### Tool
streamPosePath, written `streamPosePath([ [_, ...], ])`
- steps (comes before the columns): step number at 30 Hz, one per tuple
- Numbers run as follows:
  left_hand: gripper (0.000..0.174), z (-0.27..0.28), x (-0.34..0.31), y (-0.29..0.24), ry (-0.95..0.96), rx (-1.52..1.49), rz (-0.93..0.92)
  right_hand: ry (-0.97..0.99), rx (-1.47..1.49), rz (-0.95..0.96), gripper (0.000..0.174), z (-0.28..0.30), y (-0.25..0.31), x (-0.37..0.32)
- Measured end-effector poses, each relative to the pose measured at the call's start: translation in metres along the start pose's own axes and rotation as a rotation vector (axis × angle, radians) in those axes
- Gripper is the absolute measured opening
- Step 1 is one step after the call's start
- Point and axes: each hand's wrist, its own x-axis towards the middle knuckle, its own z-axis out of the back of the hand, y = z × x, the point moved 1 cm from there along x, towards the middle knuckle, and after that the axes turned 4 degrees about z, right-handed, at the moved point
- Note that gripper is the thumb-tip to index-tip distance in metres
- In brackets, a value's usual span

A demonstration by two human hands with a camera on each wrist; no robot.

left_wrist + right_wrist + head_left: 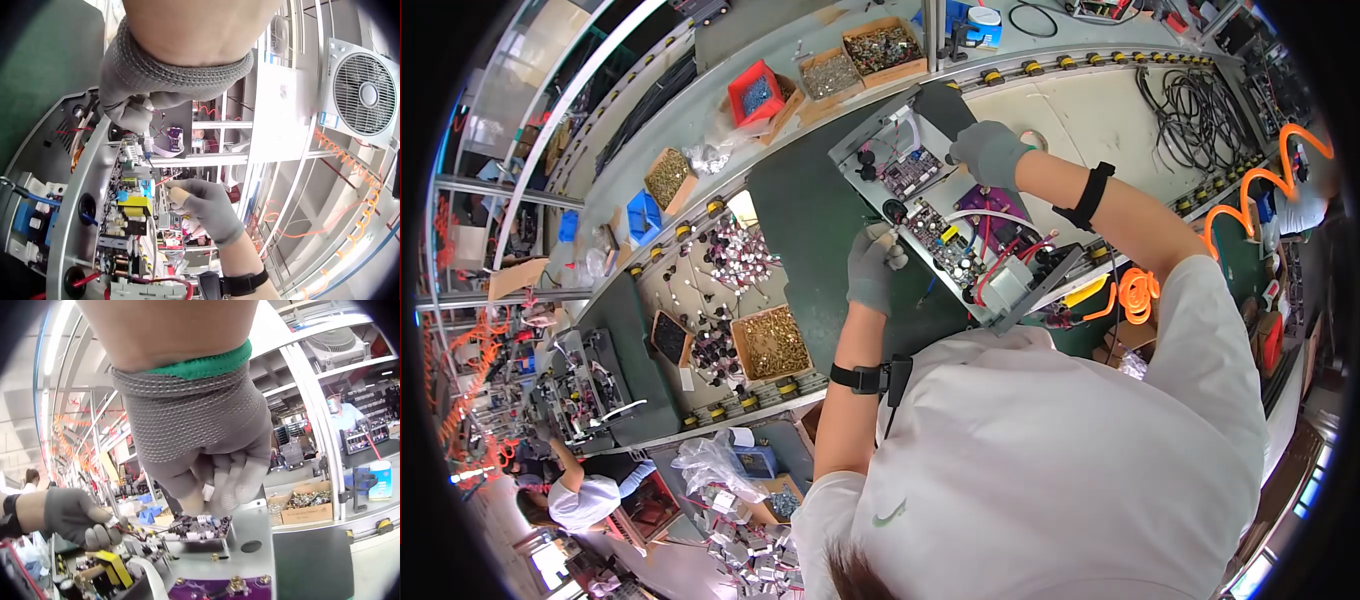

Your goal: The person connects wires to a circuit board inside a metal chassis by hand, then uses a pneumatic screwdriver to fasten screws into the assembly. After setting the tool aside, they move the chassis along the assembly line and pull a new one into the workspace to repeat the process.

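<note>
A metal chassis [1002, 318] lies on the green surface, holding a long circuit board [945, 240], a smaller board [915, 172] and a purple part [997, 215]. My gloved left hand [873, 268] is at the chassis' left edge; in the right wrist view that hand [78, 519] pinches a white connector [112, 522] with thin wires. Over the small board [203, 530], my gloved right hand [200, 431] has its fingers curled down and pinches a small white piece [208, 491]. In the left wrist view, my left hand [156, 81] hides part of the chassis wall.
Left of the chassis are a box of brass-coloured parts [772, 343] and piled wired connectors [740, 255]. Farther back stand a red bin [742, 92] and boxes of small hardware [883, 50]. Black cables [1190, 115] and an orange coiled hose [1138, 295] lie right. Another person [585, 500] is lower left.
</note>
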Motion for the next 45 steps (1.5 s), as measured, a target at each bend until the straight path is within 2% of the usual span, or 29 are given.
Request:
streamPosePath([
  [1,0.017,0.001,0.001,0.004,-0.003,-0.009,0.0,0.004,-0.007,0.005,0.016,-0.006,0.0,0.0],
  [3,0.018,-0.004,0.003,0.008,0.261,-0.057,0.021,-0.35,-0.224,0.168,0.016,-0.01,-0.002,-0.003],
  [4,0.016,-0.009,0.001,0.009,0.186,0.028,0.014,-0.346,-0.235,0.174,0.016,-0.014,0.0,0.0],
  [5,0.016,-0.012,0.001,0.007,0.186,0.015,0.01,-0.366,-0.092,0.118,0.016,-0.019,0.0,0.004],
  [6,0.015,-0.014,0.001,0.005,0.139,0.13,-0.009,-0.384,0.051,0.06,0.016,-0.019,-0.001,0.006],
  [7,0.014,-0.016,0.002,0.004,0.091,0.246,-0.025,-0.38,0.044,0.063,0.016,-0.018,-0.002,0.008],
  [9,0.014,-0.016,0.005,0.005,0.078,0.288,-0.026,-0.327,0.458,0.009,0.015,-0.015,-0.006,0.014],
  [10,0.014,-0.015,0.007,0.006,0.065,0.338,-0.027,-0.323,0.453,0.01,0.015,-0.012,-0.007,0.016],
  [11,0.014,-0.013,0.009,0.006,0.065,0.334,-0.025,-0.218,0.816,-0.106,0.016,-0.011,-0.008,0.018],
  [12,0.014,-0.01,0.012,0.006,0.049,0.255,0.07,-0.104,1.177,-0.227,0.018,-0.012,-0.009,0.019],
  [13,0.013,-0.007,0.013,0.007,0.033,0.178,0.166,-0.101,1.177,-0.233,0.018,-0.014,-0.01,0.019],
  [14,0.013,-0.005,0.013,0.007,0.035,0.178,0.172,-0.103,1.222,-0.23,0.019,-0.019,-0.011,0.02],
  [15,0.012,-0.004,0.013,0.005,0.054,-0.055,0.271,-0.106,1.266,-0.225,0.02,-0.022,-0.01,0.021],
  [16,0.011,-0.003,0.012,0.005,0.071,-0.289,0.366,-0.105,1.267,-0.228,0.02,-0.025,-0.009,0.022],
  [19,0.012,0.001,0.019,0.007,0.104,-0.366,0.32,-0.175,1.297,-0.213,0.019,-0.022,-0.002,0.022],
  [20,0.012,0.002,0.022,0.009,0.104,-0.366,0.322,-0.183,1.223,-0.18,0.017,-0.019,0.0,0.021],
  [22,0.014,0.001,0.023,0.008,0.138,-0.328,0.155,-0.19,1.148,-0.149,0.017,-0.016,0.004,0.019],
  [28,0.018,-0.003,0.022,0.01,0.124,-0.352,0.176,-0.23,0.929,-0.037,0.015,-0.02,0.003,0.023],
  [33,0.019,0.0,0.025,0.013,0.146,-0.363,0.179,-0.387,0.616,0.155,0.015,-0.029,-0.001,0.033],
  [37,0.018,0.002,0.027,0.017,0.172,-0.464,0.176,-0.359,0.556,0.129,0.019,-0.023,0.002,0.032],
  [39,0.017,0.001,0.023,0.016,0.162,-0.537,0.181,-0.177,0.741,-0.029,0.02,-0.023,0.0,0.032],
  [43,0.017,0.002,0.022,0.015,0.178,-0.661,0.141,-0.055,0.898,-0.135,0.022,-0.02,0.0,0.027],
  [45,0.018,0.0,0.026,0.013,0.182,-0.604,0.104,-0.211,0.573,-0.012,0.02,-0.021,0.0,0.032],
])
